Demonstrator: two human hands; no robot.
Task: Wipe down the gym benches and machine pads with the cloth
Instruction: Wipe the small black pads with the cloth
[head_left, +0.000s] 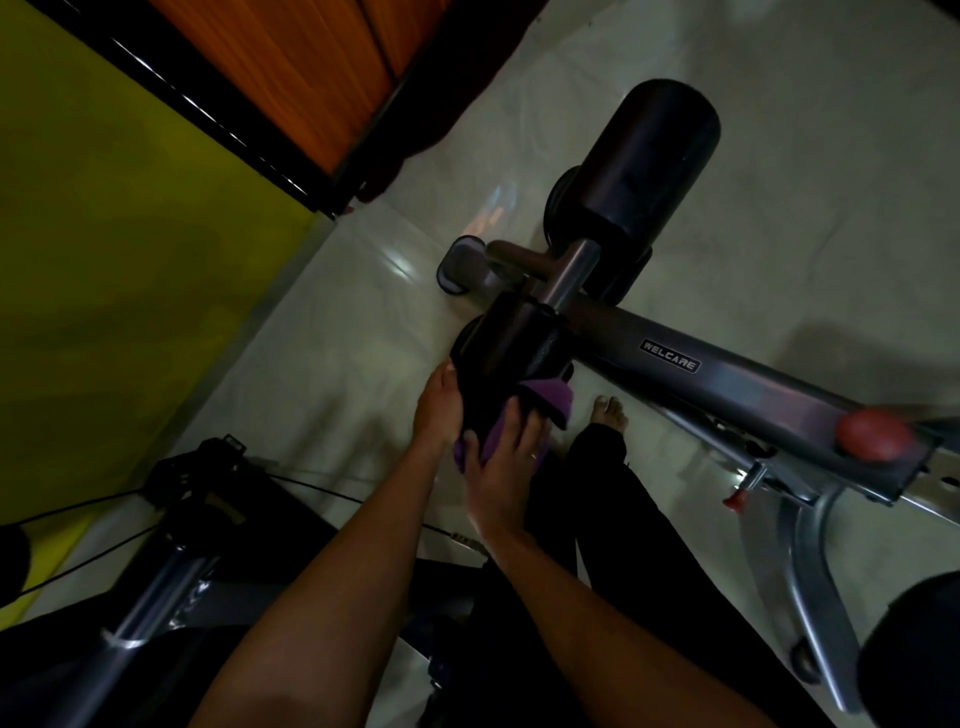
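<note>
I see a purple cloth (549, 398) wrapped around the near end of the near roller pad (511, 349), a black foam cylinder. The picture is dim, so the cloth shows only as two purple patches, one on each side of my right hand (506, 454).

The right hand lies on top of the cloth with fingers spread and curved over it, pressing it onto the pad. The left hand (434, 410) holds the left side of the same pad, thumb pointing up along it. The other fingers go under the pad and I cannot see them.

The long axis of the pad runs from my hands up and to the right, through a metal bar (570, 278), in one line with the far roller pad (649, 156). This line crosses the grey frame beam (727, 384), which carries a "WELCARE" label.

A red knob (874, 434) sits on the beam at the right. My bare foot (611, 410) stands on the pale floor (337, 332) just beside the beam. At the lower left another machine with cables (197, 483) stands near a yellow-green wall (104, 208).
</note>
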